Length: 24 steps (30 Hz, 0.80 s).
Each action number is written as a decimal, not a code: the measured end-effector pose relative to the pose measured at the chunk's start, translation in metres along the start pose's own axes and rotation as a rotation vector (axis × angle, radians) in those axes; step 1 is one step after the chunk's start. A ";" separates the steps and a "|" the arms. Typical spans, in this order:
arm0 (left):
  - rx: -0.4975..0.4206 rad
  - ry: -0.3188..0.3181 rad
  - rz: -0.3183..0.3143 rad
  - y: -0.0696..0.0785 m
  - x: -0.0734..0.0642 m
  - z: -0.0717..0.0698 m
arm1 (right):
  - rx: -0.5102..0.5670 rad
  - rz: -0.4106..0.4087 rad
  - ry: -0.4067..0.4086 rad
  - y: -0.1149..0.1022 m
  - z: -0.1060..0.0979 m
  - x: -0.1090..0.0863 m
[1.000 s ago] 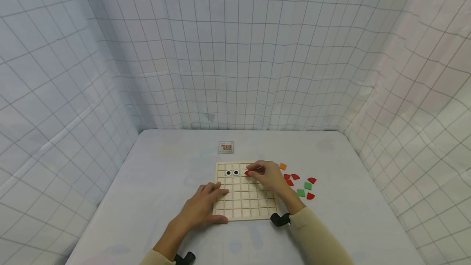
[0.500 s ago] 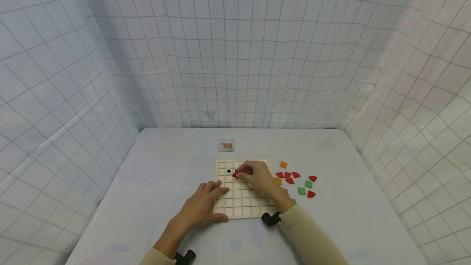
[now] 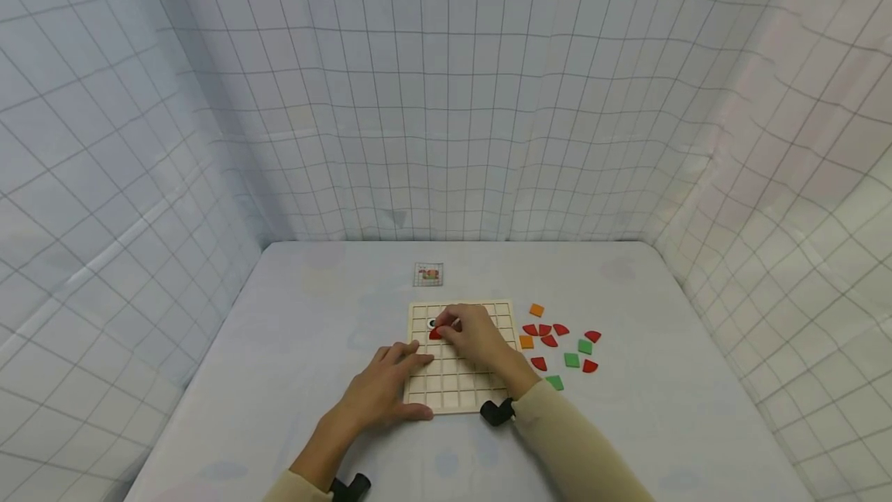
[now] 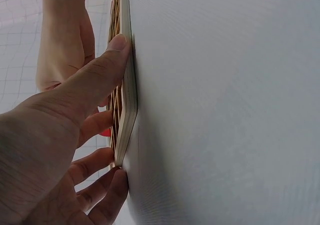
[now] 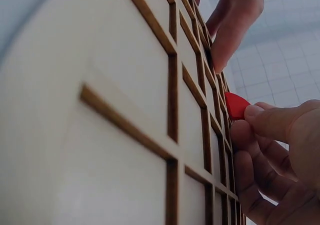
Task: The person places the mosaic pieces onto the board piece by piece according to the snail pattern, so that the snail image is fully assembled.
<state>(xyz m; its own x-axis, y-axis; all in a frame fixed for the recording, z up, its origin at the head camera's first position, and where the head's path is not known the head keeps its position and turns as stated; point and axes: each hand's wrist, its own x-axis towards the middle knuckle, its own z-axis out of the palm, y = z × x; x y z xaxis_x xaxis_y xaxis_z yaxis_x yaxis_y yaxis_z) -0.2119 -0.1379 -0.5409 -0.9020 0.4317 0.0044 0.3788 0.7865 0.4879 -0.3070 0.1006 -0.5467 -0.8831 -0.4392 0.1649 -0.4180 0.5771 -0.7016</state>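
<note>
A pale wooden grid board [image 3: 456,401] lies on the table. My left hand [image 3: 379,390] rests at its left side, the fingers spread over the edge. In the left wrist view the thumb [image 4: 100,70] lies along the board's rim. My right hand [image 3: 474,338] pinches a red quarter-round piece [image 5: 236,106] between thumb and fingers. That piece is low at the grid, in the upper left part of the board. Just behind it shows a white piece with a black dot [image 3: 432,323], partly covered. A second dotted piece is hidden by the right hand.
Right of the board lie several loose red quarter-round pieces [image 3: 549,341], orange squares [image 3: 536,310] and green squares [image 3: 571,360]. A small picture card [image 3: 428,274] lies behind the board. Grid-patterned white sheets [image 3: 446,138] surround the table.
My right hand has moved left across the board with the red piece, from right of the dotted pieces to just in front of the left one. My left hand has stayed in place.
</note>
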 end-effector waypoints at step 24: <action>-0.019 0.012 0.016 0.001 -0.003 0.000 | -0.169 0.030 -0.012 -0.012 0.006 -0.001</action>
<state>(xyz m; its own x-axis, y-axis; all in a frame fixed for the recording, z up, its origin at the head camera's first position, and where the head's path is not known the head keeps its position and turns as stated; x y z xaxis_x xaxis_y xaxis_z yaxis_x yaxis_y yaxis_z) -0.2090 -0.1384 -0.5409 -0.8983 0.4388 0.0232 0.3895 0.7708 0.5042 -0.3003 0.0901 -0.5427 -0.8934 -0.4281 0.1365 -0.4225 0.6970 -0.5794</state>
